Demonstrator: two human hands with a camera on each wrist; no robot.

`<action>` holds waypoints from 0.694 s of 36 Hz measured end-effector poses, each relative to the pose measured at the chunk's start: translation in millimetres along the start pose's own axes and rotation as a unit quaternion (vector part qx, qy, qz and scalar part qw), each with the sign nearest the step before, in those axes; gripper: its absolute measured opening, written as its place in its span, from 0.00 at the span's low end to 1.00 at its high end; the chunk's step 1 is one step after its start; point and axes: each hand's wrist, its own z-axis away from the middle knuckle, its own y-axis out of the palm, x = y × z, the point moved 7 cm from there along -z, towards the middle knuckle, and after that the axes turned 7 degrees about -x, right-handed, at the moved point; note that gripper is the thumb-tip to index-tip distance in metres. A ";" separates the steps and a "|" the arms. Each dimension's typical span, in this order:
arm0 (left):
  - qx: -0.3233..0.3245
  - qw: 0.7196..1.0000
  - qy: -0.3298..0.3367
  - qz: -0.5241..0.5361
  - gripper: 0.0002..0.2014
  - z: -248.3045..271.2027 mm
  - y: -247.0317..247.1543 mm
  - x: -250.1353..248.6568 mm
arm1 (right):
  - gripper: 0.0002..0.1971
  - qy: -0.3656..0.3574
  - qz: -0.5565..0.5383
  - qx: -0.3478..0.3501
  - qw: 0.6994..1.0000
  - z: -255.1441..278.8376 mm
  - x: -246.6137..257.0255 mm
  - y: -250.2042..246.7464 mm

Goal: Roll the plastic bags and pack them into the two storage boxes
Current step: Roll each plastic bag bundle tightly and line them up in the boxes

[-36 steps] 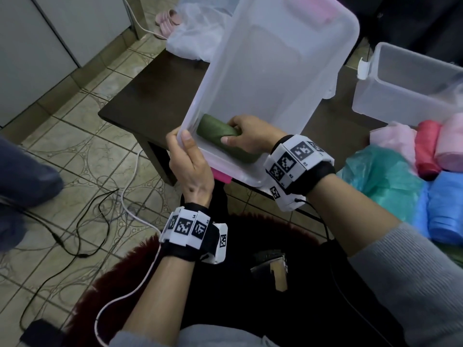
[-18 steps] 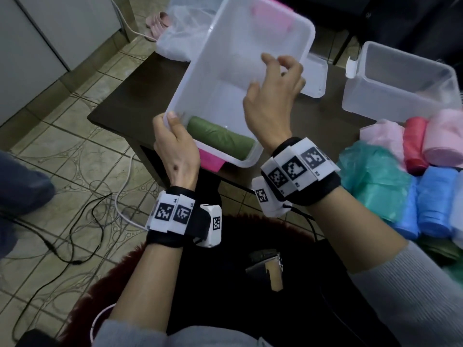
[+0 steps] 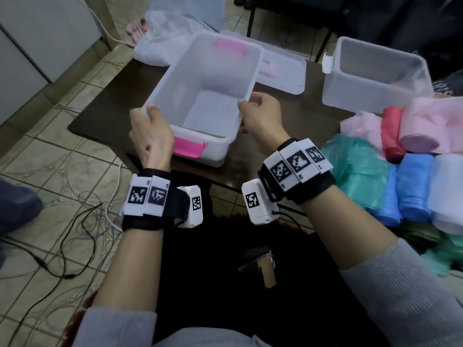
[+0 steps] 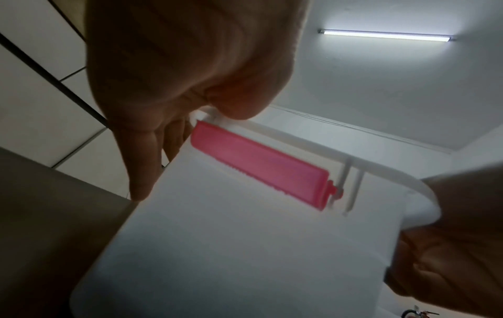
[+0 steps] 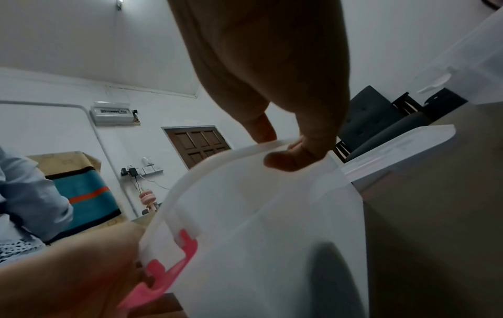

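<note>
A translucent storage box (image 3: pixel 200 78) with pink latches (image 3: pixel 188 149) stands level at the near edge of the dark table (image 3: pixel 110 103). My left hand (image 3: pixel 151 126) grips its near left corner, thumb over the rim (image 4: pixel 239 103). On the right rim my right hand (image 3: pixel 258 113) pinches the plastic, thumb on the inside (image 5: pixel 293 159). Behind the near wall only a sliver of the rolled green bag (image 3: pixel 213 134) shows. A second, empty box (image 3: pixel 375 73) stands at the back right. Rolled pink (image 3: pixel 426 126), red (image 3: pixel 393 131), blue (image 3: pixel 413 186) and white (image 3: pixel 448 191) bags lie to the right.
A box lid (image 3: pixel 280 71) lies flat behind the held box. A loose green bag (image 3: pixel 358 171) is heaped by my right wrist. A white plastic sack (image 3: pixel 170 43) sits beyond the table's far left corner. Cables (image 3: pixel 82 234) run over the tiled floor at left.
The box was tipped up towards me and now stands level. My right hand let go of the green roll, left the inside of the box and took hold of the right rim.
</note>
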 end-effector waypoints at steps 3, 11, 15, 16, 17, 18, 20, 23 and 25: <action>0.002 1.000 -0.003 -0.005 0.20 1.9 -0.1 -1.4 | 0.20 -0.003 -0.003 0.017 1.000 -1.5 -0.4 -3.7; -0.117 0.935 0.330 0.052 0.20 55.4 -5.5 -68.8 | 0.21 -0.067 0.134 -0.034 0.988 -11.5 -17.6 -60.0; 0.011 0.879 0.460 0.125 0.17 124.3 30.5 -91.5 | 0.24 -0.059 0.292 -0.066 0.952 -18.5 -33.8 -106.8; 0.071 0.874 0.466 0.118 0.17 140.0 46.6 -87.0 | 0.25 -0.050 0.338 -0.080 0.937 -17.9 -38.0 -119.3; 0.132 0.872 0.461 0.096 0.17 153.5 64.5 -78.4 | 0.26 -0.042 0.383 -0.101 0.917 -16.5 -42.1 -132.3; 0.185 0.872 0.448 0.064 0.18 164.2 82.5 -66.7 | 0.26 -0.035 0.423 -0.127 0.896 -13.9 -45.0 -145.7; 0.264 0.876 0.403 -0.015 0.19 176.2 115.8 -37.2 | 0.26 -0.026 0.479 -0.181 0.858 -6.3 -49.9 -171.3; 0.328 0.861 0.358 -0.154 0.23 181.6 150.1 3.6 | 0.31 -0.015 0.507 -0.236 0.829 2.6 -57.5 -201.7; 0.337 0.840 0.366 -0.218 0.25 180.2 161.5 18.2 | 0.34 0.019 0.494 -0.233 0.837 2.4 -69.6 -216.7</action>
